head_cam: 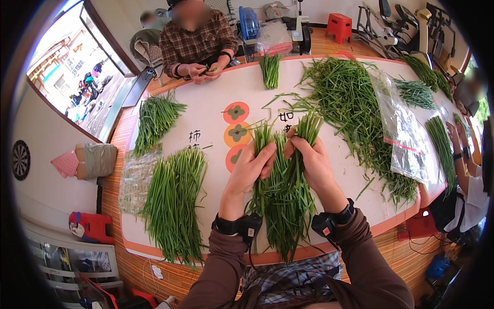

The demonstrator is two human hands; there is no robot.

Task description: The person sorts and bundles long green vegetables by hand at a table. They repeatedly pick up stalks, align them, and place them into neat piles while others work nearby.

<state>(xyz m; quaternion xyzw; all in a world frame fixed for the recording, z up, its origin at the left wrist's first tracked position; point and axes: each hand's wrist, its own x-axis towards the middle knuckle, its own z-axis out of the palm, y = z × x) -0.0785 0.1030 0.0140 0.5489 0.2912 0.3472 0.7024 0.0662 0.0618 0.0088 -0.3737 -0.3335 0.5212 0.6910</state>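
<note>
Both of my hands are over the near part of the table (216, 231), above a loose pile of green garlic chives (283, 228). My left hand (249, 168) is closed around a small bunch of chives (262, 133), whose cut ends stick up past the thumb. In my right hand (312, 158) is a thicker bunch of chives (310, 125), pinched near its pale ends. The leaves of both bunches hang down onto the pile between my wrists. To the left lies a large bundle of chives (175, 204), its ends pointing away from me.
A heap of loose chives (339, 92) spreads at the right, beside a clear plastic bag (405, 154). More bundles lie at the far left (158, 119) and far edge (271, 71). Across the table a person (198, 42) handles greens; other people's hands (457, 133) are at the right.
</note>
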